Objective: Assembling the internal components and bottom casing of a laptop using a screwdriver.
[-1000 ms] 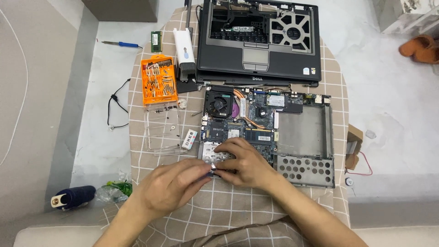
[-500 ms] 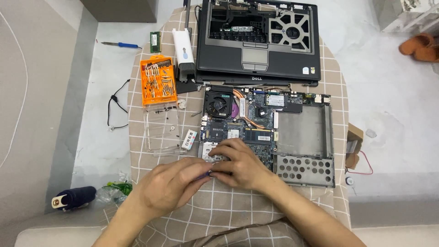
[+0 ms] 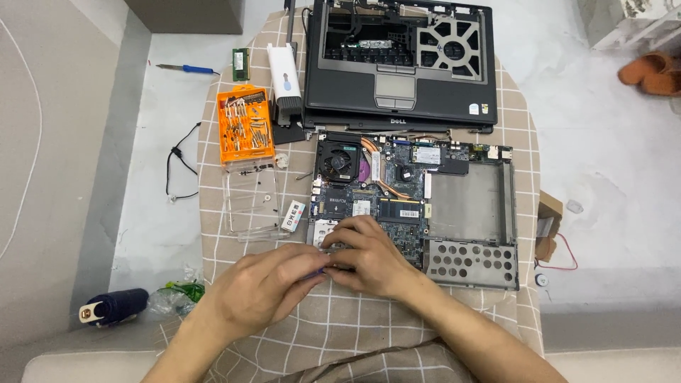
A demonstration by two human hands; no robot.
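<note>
Both hands sit at the near-left corner of the opened laptop base [image 3: 415, 206] on the checked tabletop [image 3: 511, 106], barely shifted from a second ago, so work stays on that same corner. Left hand [image 3: 266, 287] has fingers curled narrow around a small purple-tipped tool [image 3: 319, 270], mostly hidden. Right hand [image 3: 369, 257] presses fingers on the board edge; can't tell if it grips anything. Orange bit case [image 3: 245, 125] and detached keyboard frame [image 3: 401, 60] lie untouched beyond.
</note>
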